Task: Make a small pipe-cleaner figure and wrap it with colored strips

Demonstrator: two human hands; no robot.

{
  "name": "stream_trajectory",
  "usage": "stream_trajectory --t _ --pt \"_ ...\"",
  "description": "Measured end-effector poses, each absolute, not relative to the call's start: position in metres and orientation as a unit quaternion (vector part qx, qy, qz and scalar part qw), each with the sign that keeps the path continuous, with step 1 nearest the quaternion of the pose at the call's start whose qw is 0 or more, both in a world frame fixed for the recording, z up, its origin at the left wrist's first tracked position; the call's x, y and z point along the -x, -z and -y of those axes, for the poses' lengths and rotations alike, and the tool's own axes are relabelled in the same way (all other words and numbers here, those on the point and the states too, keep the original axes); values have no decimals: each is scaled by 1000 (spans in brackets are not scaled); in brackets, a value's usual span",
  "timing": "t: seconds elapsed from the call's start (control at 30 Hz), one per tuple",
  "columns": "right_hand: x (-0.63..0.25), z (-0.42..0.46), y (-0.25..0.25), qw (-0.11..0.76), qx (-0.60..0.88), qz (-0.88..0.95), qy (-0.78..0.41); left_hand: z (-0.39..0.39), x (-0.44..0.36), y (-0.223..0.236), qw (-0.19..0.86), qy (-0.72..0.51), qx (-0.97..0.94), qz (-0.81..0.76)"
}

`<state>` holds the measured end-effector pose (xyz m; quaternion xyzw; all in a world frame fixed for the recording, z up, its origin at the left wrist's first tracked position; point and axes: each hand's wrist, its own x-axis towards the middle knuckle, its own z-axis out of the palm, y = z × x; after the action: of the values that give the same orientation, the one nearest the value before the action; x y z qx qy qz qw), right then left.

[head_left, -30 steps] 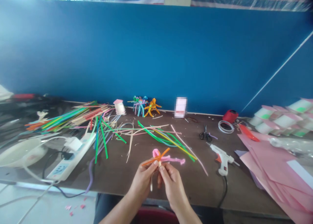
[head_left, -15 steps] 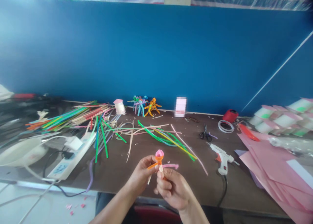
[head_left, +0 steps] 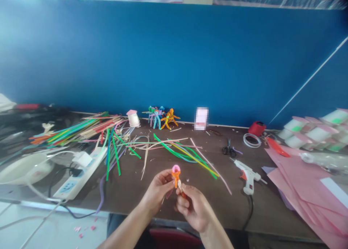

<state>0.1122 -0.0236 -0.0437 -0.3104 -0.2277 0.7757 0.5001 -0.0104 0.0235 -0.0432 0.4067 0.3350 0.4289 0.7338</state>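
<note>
A small pipe-cleaner figure point(head_left: 176, 174) with a pink looped top and an orange wrapped middle stands upright between my hands, above the brown table point(head_left: 130, 194). My left hand point(head_left: 157, 191) pinches it from the left. My right hand point(head_left: 193, 209) grips its lower part with the fingertips, and an orange end point(head_left: 184, 194) shows beside those fingers. The fingers hide most of the figure's lower half.
Loose coloured straws and pipe cleaners point(head_left: 176, 151) spread across the table. Farther off lie scissors point(head_left: 229, 150), a white glue gun point(head_left: 247, 174), a white power strip point(head_left: 80, 173) and pink paper sheets point(head_left: 301, 187). Finished pipe-cleaner figures point(head_left: 160, 118) stand against the blue wall point(head_left: 174, 60).
The orange and pink arms have been bent in against the figure and no longer stick out sideways. My right hand has moved closer, lower on the figure.
</note>
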Motion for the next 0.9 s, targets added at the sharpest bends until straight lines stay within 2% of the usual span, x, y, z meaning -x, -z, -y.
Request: stream_trajectory --t 0.17,0.23,0.3,0.57,0.9 --pt "-109 26 49 517 550 451 -477 -25 8 46 651 -457 -458 -397" --pt "-110 27 51 503 587 509 -379 -24 8 45 641 -449 -472 -405" --pt "-111 28 51 490 594 541 -337 -23 8 43 646 -434 -476 -409" --pt "-111 19 54 501 554 493 -447 -28 15 33 734 -372 -455 -341" --pt "-114 14 55 479 548 483 -487 -34 18 34 696 -347 -505 -375"
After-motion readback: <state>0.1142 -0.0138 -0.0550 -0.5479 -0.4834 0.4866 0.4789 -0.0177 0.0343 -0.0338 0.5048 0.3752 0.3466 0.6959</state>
